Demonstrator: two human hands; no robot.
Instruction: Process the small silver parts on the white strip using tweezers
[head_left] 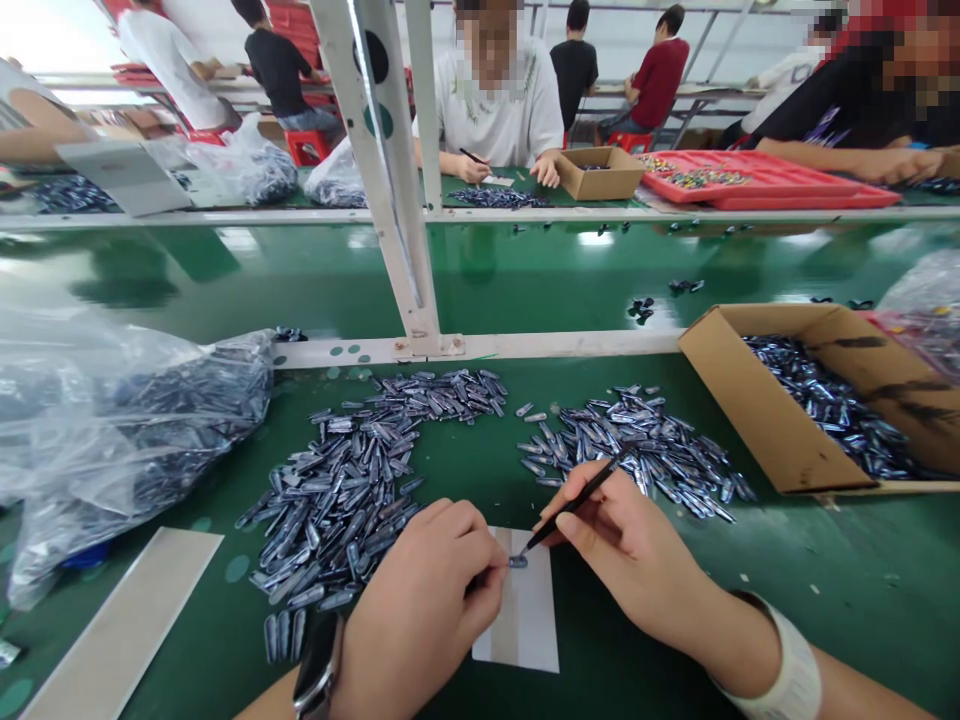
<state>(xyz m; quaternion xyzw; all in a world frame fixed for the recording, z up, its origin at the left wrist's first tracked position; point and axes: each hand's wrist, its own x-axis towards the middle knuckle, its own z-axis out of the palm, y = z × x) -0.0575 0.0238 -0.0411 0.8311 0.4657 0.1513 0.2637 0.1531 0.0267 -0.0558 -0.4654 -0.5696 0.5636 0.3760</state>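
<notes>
My right hand (pixel 619 540) grips black tweezers (pixel 581 495), whose tip points down and left to a small dark part (pixel 517 562). That part lies over a white card (pixel 534 620) with a beige strip along it. The fingertips of my left hand (pixel 442 590) are pinched together at the part's left end. One pile of dark shiny parts (pixel 352 480) spreads behind and left of my left hand, and another pile (pixel 637 445) sits just beyond my right hand. Three or so parts (pixel 283 636) stand in a row by my watch.
A clear bag of parts (pixel 150 420) fills the left side, with a long beige strip sheet (pixel 127 630) below. A cardboard box of parts (pixel 780 420) stands at the right. Beyond a white post (pixel 386 170) and green belt (pixel 525 270), other people sit at a bench.
</notes>
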